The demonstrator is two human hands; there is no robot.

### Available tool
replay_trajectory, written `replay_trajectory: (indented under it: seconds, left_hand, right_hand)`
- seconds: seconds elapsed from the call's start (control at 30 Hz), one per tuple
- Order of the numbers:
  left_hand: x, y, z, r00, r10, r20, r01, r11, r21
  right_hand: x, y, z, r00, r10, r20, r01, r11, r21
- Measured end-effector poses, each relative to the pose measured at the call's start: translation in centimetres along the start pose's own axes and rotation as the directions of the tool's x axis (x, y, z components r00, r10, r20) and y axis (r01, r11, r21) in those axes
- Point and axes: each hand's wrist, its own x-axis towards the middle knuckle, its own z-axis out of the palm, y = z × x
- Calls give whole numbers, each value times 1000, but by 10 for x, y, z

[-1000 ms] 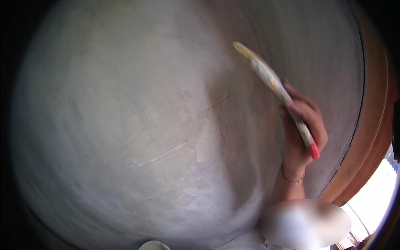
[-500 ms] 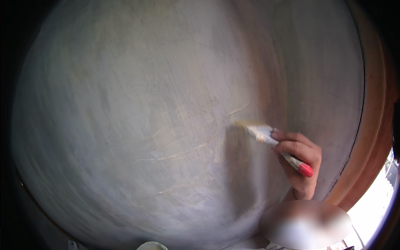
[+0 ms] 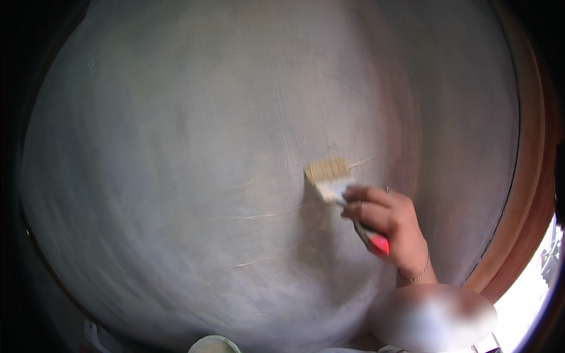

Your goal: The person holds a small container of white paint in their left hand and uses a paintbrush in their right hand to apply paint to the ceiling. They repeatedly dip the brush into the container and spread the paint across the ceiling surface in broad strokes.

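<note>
My right hand [image 3: 382,220] grips a wide paintbrush [image 3: 326,170] with pale bristles, a white-smeared body and a red handle end. The bristles are at the grey, streaky surface [image 3: 176,117] in front of me, just right of the middle of the view, and look pressed on it, slightly smeared by motion. Thin pale scratches and fine cracks run across the surface around the brush, and a shadow falls below it. A thin bracelet circles the wrist. My left hand is not in view.
A reddish-brown curved frame [image 3: 524,176] borders the surface on the right, with a bright opening [image 3: 532,294] beyond it. A pale container [image 3: 213,340] shows at the bottom edge, and a small pale object [image 3: 91,334] at bottom left. A blurred oval covers the bottom right.
My right hand and brush moved down from high up, then leftward, the brush's broad bristle face turning into view. The surface has shifted slightly in view as the camera moved.
</note>
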Motion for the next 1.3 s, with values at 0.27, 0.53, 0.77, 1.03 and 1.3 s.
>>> replay_trajectory:
  seconds: [0.27,0.53,0.77,1.03,1.3]
  left_hand:
    - [-6,-25,-3,999,-3,-33,3,1000,-5]
    - [-20,-2,29,894,418,163,-424,668,611]
    - [-22,-16,25,897,433,90,-391,679,621]
    - [4,-18,27,824,540,174,-517,589,622]
    - [-15,-44,25,851,523,56,-429,629,649]
  right_hand:
    - [103,3,-11,840,-217,-497,245,969,-8]
    - [200,26,13,790,-438,-428,369,898,-239]
    - [79,-46,1,976,-162,143,145,982,119]
    - [286,5,3,691,-392,-608,388,910,-145]
    - [129,-71,74,835,-512,199,540,832,-126]
